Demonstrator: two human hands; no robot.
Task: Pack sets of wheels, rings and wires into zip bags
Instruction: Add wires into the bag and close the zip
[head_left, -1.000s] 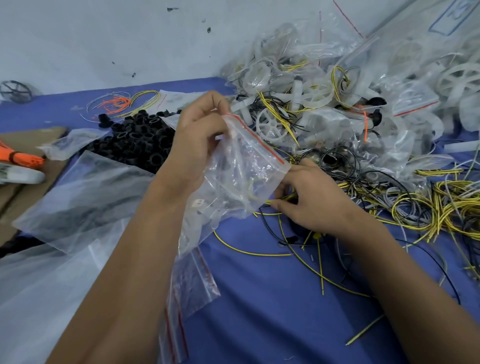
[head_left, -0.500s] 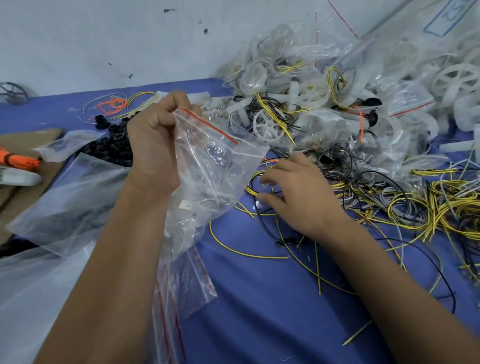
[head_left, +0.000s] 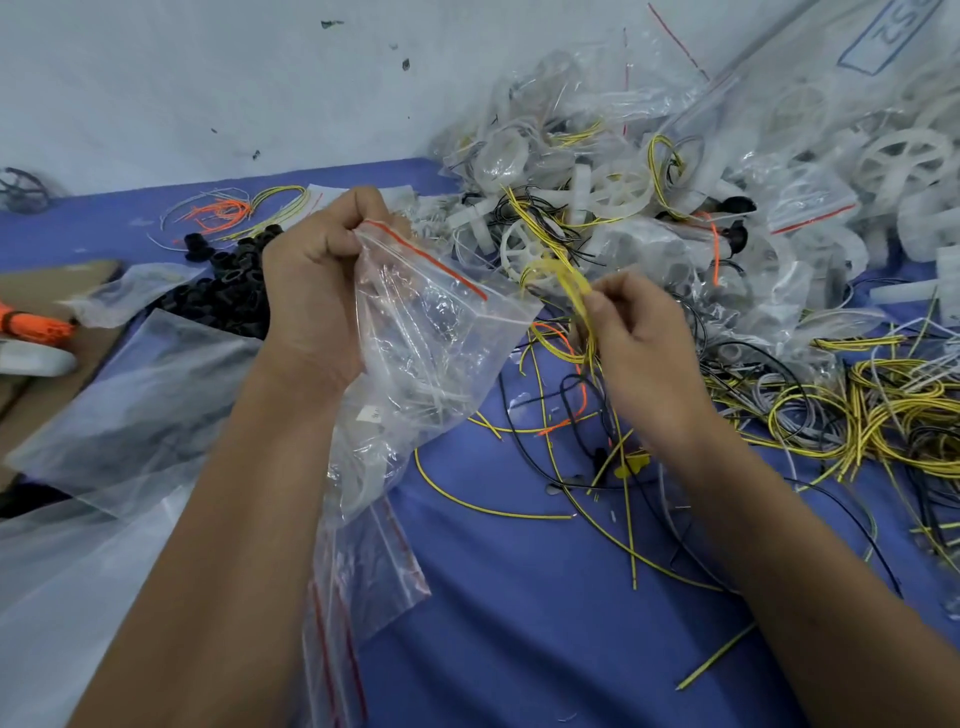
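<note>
My left hand pinches the red-striped mouth of a clear zip bag, which hangs open above the blue table; pale parts show faintly inside it. My right hand pinches a small bundle of yellow, orange and black wires, lifted just right of the bag's mouth with their ends trailing down. Black rings lie heaped behind my left hand. White wheels lie among packed bags at the back right.
Loose yellow and black wires sprawl over the blue table on the right. Empty zip bags and large clear plastic sheets lie at the left. An orange-handled tool rests on cardboard at the far left.
My right hand has lifted off the table with a bundle of wires and brought it up beside the bag's mouth. My left hand still holds the bag, slightly shifted.
</note>
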